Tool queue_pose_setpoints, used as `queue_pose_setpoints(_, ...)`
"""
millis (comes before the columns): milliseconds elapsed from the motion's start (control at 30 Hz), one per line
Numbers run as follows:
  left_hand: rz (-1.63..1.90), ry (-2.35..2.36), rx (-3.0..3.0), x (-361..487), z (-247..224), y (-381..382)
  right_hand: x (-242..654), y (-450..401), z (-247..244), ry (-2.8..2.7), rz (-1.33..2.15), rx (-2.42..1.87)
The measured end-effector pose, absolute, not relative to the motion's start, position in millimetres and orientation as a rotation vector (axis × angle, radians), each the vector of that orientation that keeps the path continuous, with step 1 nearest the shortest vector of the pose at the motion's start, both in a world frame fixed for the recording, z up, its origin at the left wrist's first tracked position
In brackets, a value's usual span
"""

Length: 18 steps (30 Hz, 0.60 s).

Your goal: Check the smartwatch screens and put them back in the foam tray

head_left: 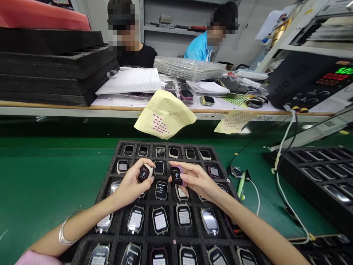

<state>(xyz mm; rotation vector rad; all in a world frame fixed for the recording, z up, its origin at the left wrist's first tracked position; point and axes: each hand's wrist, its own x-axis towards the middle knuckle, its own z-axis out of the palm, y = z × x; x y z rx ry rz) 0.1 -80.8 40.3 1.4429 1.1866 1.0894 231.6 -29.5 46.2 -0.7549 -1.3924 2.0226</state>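
Note:
A black foam tray [174, 235] divided into compartments lies on the green bench, with smartwatch bodies without straps in its slots. Above its second row, my left hand [135, 182] pinches a light-coloured smartwatch [144, 173] whose dark screen is lit. Beside it, my right hand [193, 176] grips a purple smartwatch [176, 175] between thumb and fingers, its screen lit too. Between the two hands a dark-screened watch [159, 167] sits in its slot. Several watches nearer me show white screens with a list or grid. My hands and forearms cover some of the slots.
A second foam tray [311, 165] of watches stands at right. Cables [281, 165] and a green pen-like tool [241, 186] lie between the trays. Behind are a shelf with papers [132, 82], stacked black foam [49, 70], a power supply [311, 79] and two people.

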Motion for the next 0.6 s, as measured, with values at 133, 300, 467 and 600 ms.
queue_pose_setpoints(133, 1.055, 1.181, 1.433, -0.1, 35.3, -79.6, 232.5, -28.4, 45.3, -1.389, 2.055, -0.775)
queue_pose_setpoints(300, 0.973, 1.034, 1.232, 2.4, 31.1, -77.8, 230.8, -26.7, 43.0, -1.319, 2.18, -0.757)
queue_pose_setpoints(467, 0.981, 0.904, 1.046, 6.4, 35.3, -76.5, 226.3, -27.9, 37.5, -1.317, 2.139, -0.821)
queue_pose_setpoints(600, 0.99, 0.826, 0.992, 6.6, 32.0, -75.5, 224.5, -29.6, 34.2, -1.408, 1.999, -0.869)
